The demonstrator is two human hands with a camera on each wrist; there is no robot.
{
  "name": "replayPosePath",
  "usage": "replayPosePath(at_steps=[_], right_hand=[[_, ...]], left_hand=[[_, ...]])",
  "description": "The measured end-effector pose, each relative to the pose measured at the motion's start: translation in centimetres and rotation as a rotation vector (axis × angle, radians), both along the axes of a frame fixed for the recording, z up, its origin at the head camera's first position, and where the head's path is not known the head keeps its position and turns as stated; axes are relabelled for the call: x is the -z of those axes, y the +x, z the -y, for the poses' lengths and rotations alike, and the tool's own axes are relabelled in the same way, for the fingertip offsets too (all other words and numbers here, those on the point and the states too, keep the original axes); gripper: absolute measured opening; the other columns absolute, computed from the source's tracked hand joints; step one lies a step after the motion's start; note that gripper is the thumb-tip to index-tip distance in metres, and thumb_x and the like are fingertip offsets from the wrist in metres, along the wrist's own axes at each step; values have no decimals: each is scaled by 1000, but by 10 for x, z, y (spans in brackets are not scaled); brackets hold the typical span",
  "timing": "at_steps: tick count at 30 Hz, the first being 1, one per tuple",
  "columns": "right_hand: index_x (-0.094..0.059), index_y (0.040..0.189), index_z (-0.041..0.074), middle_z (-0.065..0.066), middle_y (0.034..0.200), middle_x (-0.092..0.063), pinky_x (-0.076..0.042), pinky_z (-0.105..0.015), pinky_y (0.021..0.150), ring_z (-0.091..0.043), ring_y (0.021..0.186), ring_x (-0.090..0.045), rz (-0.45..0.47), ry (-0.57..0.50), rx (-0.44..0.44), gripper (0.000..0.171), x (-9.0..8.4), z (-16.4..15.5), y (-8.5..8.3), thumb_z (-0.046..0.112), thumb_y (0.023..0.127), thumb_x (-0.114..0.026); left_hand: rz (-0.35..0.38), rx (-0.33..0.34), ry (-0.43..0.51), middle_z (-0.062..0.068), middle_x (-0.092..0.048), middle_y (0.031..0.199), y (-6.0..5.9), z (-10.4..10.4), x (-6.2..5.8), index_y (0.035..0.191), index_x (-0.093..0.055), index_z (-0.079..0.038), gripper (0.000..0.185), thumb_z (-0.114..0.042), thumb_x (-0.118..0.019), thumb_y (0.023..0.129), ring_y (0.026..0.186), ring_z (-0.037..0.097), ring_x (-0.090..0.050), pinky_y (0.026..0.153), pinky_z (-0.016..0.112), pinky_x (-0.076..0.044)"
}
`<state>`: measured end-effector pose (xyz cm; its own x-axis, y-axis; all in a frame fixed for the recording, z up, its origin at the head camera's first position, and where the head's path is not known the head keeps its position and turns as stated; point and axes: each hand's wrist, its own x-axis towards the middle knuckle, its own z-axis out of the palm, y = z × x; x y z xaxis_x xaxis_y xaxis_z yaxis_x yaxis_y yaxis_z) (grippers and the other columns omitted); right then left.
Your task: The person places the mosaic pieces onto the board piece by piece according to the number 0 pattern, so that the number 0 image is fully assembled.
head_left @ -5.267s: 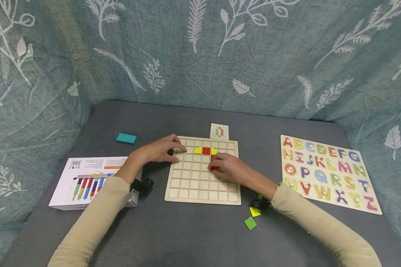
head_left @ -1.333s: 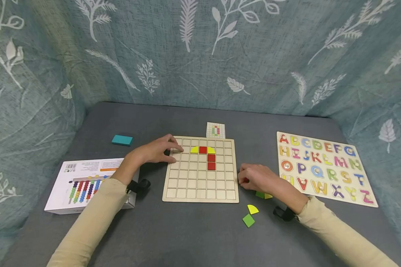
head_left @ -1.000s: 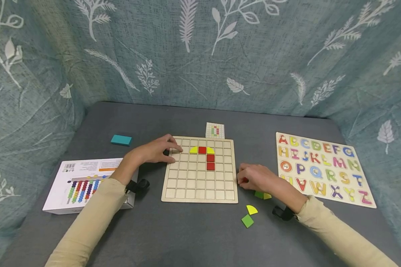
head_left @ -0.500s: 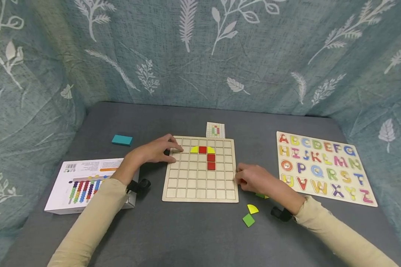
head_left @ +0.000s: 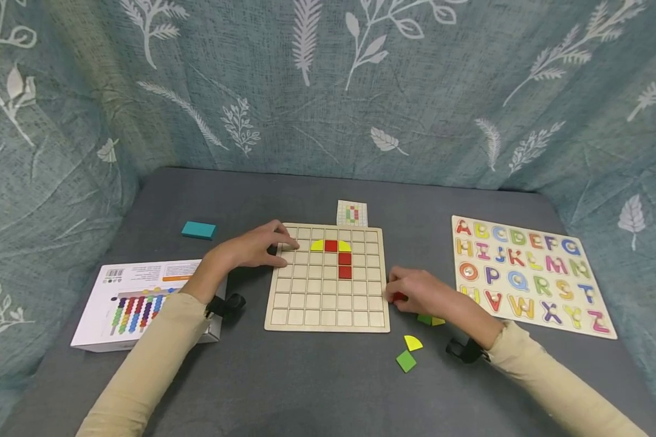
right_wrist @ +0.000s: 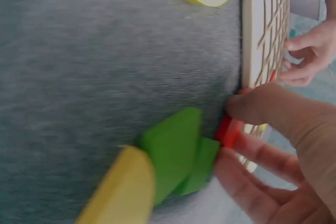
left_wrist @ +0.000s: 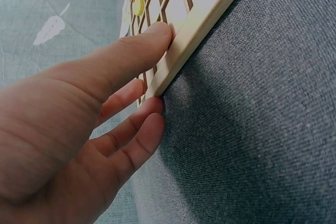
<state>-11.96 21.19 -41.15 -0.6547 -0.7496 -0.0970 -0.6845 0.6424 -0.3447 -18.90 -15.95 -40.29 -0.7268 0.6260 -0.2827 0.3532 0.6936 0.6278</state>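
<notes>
A wooden grid board (head_left: 305, 301) lies mid-table. My left hand (head_left: 251, 247) rests at its left edge, thumb on top and other fingertips along the rim in the left wrist view. On the grid, a red square (head_left: 331, 246) sits between two yellow quarter-round tiles (head_left: 317, 245), and two red squares (head_left: 345, 266) run down below the right one. Just off the board's right edge, my right hand (head_left: 422, 291) pinches a red tile (right_wrist: 229, 129) between thumb and fingers, close over the table. Green tiles (right_wrist: 173, 148) and a yellow tile (right_wrist: 123, 190) lie beside its fingertips.
A small pattern card (head_left: 352, 213) touches the board's far edge. An alphabet board (head_left: 530, 273) stands right, a white box (head_left: 142, 303) left, and a teal block (head_left: 198, 229) behind the box. Nearer me lie a yellow quarter-round piece (head_left: 413, 343) and a green square (head_left: 406, 361).
My right hand has come off the grid to the table at its right, leaving a second red square in the column; it now holds another red tile. My left hand has stayed put.
</notes>
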Motion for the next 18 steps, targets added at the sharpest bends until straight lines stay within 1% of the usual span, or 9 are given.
replayPosePath(at_steps=[3, 5, 8, 11, 14, 18], right_hand=[[-73, 93, 18, 0, 91, -56, -38, -17, 59, -6, 68, -45, -61, -10, -21, 13, 3, -5, 1, 9, 84, -74], [-73, 95, 18, -1, 91, -56, -38, -17, 58, -6, 68, -45, -106, -20, -46, 14, 5, -6, 1, 9, 84, -74], [-72, 96, 17, -2, 91, -56, -38, -17, 57, -7, 67, -45, -153, -50, -67, 14, 6, -7, 1, 9, 84, -74], [-72, 94, 17, -2, 91, -56, -38, -18, 57, -7, 67, -45, -200, -99, -73, 15, 7, -7, 1, 8, 83, -75], [-71, 92, 17, -2, 91, -56, -40, -18, 56, -7, 66, -47, -269, -162, -82, 15, 7, -3, 0, 7, 82, -76], [-70, 91, 16, -2, 93, -57, -42, -18, 55, -8, 65, -50, -341, -235, -126, 15, 7, 8, -2, 8, 80, -78]], left_hand=[[-1, 3, -7, 14, -43, 130, -2, -4, 0, 132, -60, -9, 43, -15, -69, 91, 113, 31, -51, 93, 45, -45], [-5, -1, -9, 15, -43, 129, -1, -3, 0, 132, -60, -9, 43, -15, -69, 90, 112, 30, -51, 93, 45, -45], [-4, -3, -2, 15, -43, 130, -1, -2, 0, 131, -60, -9, 42, -15, -69, 91, 113, 31, -51, 94, 47, -44], [-3, -3, 0, 15, -43, 130, 0, -2, 0, 131, -60, -9, 42, -15, -69, 91, 114, 32, -51, 94, 47, -44], [-6, 2, -1, 15, -43, 129, 0, -1, 0, 131, -60, -9, 42, -15, -69, 91, 116, 33, -51, 95, 48, -45], [-11, 4, 3, 15, -43, 130, 0, -1, 0, 131, -61, -8, 42, -14, -69, 91, 117, 34, -51, 96, 48, -45]])
